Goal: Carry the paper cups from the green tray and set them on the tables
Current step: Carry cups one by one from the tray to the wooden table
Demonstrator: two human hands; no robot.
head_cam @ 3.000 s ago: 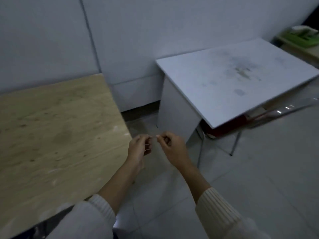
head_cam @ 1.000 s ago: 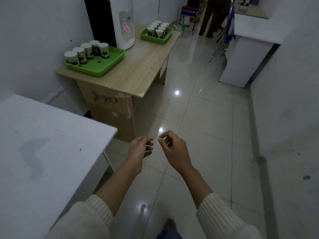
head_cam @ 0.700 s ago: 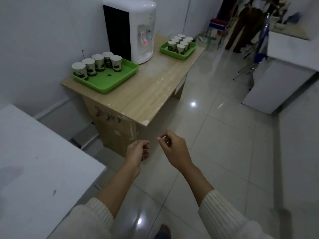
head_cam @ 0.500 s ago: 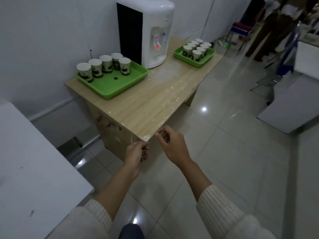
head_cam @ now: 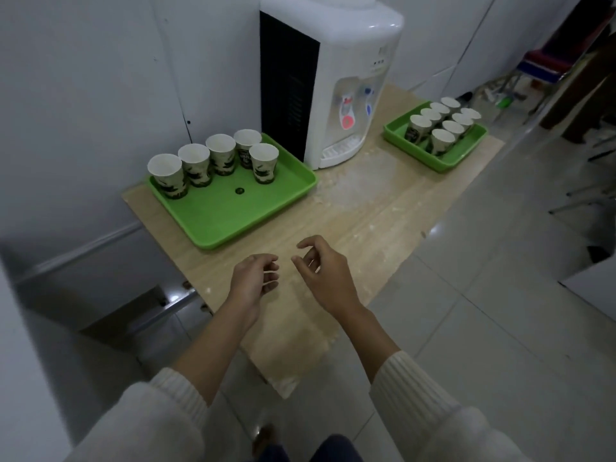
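Both hands hang over the near end of the wooden table. The left hand and right hand have loosely curled fingers and hold nothing. Just ahead of the fingertips and off to their left lies the near green tray. Its bare floor comes first, and five paper cups stand upright along its far side (one cup sits a little forward of the row). The left hand looks nearer to them, so I'd expect it to reach first. Beyond stands the water dispenser, and farther right a second tray of cups.
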